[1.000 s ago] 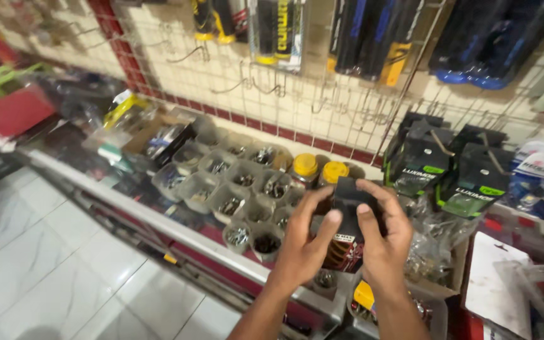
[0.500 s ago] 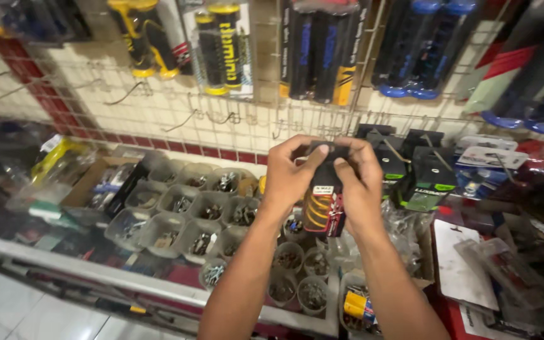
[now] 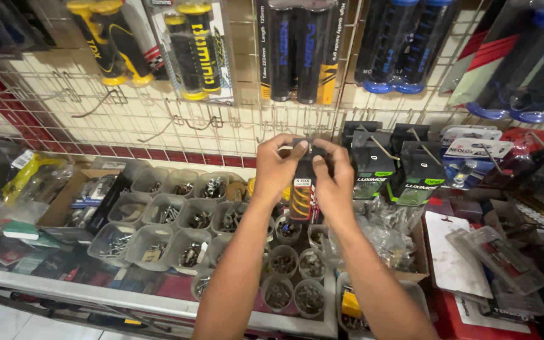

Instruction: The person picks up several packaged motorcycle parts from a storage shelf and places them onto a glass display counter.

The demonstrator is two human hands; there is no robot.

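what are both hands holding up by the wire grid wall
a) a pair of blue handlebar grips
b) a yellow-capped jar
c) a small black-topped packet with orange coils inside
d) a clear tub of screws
c: the left hand and right hand pinch the black top of a small packet showing orange coils, raised at the wire grid.

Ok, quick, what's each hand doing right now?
Left hand: closed, pinching the top of the small hanging packet.
Right hand: closed on the same packet's top, from the other side.
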